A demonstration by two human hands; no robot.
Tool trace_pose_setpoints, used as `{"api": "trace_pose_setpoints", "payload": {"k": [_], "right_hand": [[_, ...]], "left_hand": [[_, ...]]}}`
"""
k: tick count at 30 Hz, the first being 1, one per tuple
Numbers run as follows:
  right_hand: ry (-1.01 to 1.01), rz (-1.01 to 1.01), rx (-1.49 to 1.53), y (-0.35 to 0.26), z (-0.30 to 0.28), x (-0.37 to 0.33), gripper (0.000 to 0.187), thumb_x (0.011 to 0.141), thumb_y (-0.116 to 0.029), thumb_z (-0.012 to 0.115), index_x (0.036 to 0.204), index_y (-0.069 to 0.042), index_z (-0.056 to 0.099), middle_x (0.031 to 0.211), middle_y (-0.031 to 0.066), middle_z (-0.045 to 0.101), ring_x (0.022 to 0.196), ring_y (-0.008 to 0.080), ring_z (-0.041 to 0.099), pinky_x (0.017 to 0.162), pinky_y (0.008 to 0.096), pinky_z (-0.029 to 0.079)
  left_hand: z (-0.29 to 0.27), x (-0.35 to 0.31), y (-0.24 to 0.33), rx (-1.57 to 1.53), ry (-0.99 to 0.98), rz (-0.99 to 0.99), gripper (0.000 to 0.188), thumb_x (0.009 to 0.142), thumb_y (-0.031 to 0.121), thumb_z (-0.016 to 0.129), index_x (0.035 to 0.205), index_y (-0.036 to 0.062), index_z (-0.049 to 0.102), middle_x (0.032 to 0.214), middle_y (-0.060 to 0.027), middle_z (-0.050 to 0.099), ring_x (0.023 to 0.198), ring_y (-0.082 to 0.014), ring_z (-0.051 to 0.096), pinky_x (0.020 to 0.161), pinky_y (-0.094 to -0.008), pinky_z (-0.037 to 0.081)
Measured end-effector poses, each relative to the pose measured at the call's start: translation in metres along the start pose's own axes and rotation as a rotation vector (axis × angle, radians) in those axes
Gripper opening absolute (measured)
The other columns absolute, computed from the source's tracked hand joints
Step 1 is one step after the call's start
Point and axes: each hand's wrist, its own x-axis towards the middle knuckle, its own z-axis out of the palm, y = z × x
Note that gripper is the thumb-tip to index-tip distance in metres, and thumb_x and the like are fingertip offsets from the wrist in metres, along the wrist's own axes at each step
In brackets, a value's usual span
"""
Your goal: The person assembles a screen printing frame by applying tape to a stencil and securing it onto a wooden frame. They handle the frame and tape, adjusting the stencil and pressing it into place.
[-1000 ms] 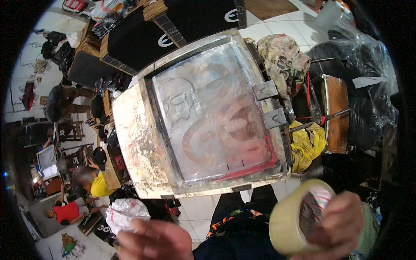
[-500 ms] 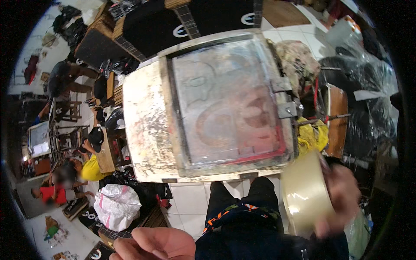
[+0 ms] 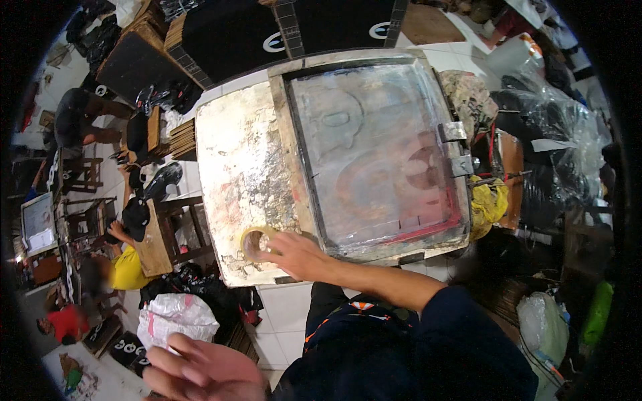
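My right hand [image 3: 297, 255] stretches across to the near left corner of a worn, paint-flaked board [image 3: 234, 154]. Its fingers grip the rim of a roll of clear yellowish tape [image 3: 254, 244], which is at the board's surface. To the right of the roll, a wooden-framed printing screen [image 3: 374, 154] lies on the board, its mesh stained grey and red. Two metal hinge clamps [image 3: 460, 165] sit at the screen's right edge. My left hand [image 3: 207, 371] hangs low at the left, palm up, fingers loosely bent and apart, with nothing in it.
A white sack [image 3: 177, 317] lies on the floor at the left. Black panels [image 3: 227, 43] stand beyond the board. Yellow cloth [image 3: 488, 204] and clear plastic-wrapped goods [image 3: 562, 147] crowd the right. Other people, one in a yellow shirt [image 3: 130, 267], are at the far left.
My right hand has carried the tape roll from the lower right across to the board's near left corner. My left hand has shifted slightly left, and the view has moved a little.
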Motion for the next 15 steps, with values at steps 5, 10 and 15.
{"api": "trace_pose_setpoints", "payload": {"k": [5, 10, 15], "right_hand": [[-0.072, 0.396, -0.154, -0.001, -0.052, -0.104, 0.055, 0.076, -0.019, 0.077, 0.127, -0.006, 0.062, 0.117, 0.0114, 0.058, 0.115, 0.0308, 0.054, 0.098, 0.0418, 0.043], [-0.251, 0.336, -0.296, 0.007, -0.060, -0.114, 0.053, 0.071, -0.020, 0.078, 0.121, -0.007, 0.066, 0.104, 0.0072, 0.058, 0.102, 0.0265, 0.056, 0.093, 0.0422, 0.043], [-0.106, 0.279, -0.146, -0.045, -0.138, -0.101, 0.051, 0.069, -0.015, 0.078, 0.118, -0.009, 0.067, 0.100, 0.0078, 0.059, 0.104, 0.0278, 0.057, 0.095, 0.0421, 0.043]], "left_hand": [[-0.062, 0.027, -0.028, 0.242, -0.095, 0.038, 0.030, 0.098, 0.009, 0.069, 0.121, 0.0132, 0.050, 0.103, -0.0036, 0.048, 0.106, -0.0237, 0.048, 0.099, -0.0416, 0.040], [-0.074, 0.038, -0.041, 0.268, -0.007, 0.078, 0.042, 0.096, 0.011, 0.074, 0.124, 0.0075, 0.043, 0.100, -0.0095, 0.048, 0.099, -0.0260, 0.050, 0.092, -0.0461, 0.043], [-0.075, 0.072, -0.042, 0.198, -0.051, 0.224, 0.041, 0.097, 0.021, 0.074, 0.123, 0.0092, 0.044, 0.098, -0.0068, 0.048, 0.099, -0.0240, 0.047, 0.092, -0.0449, 0.040]]}}
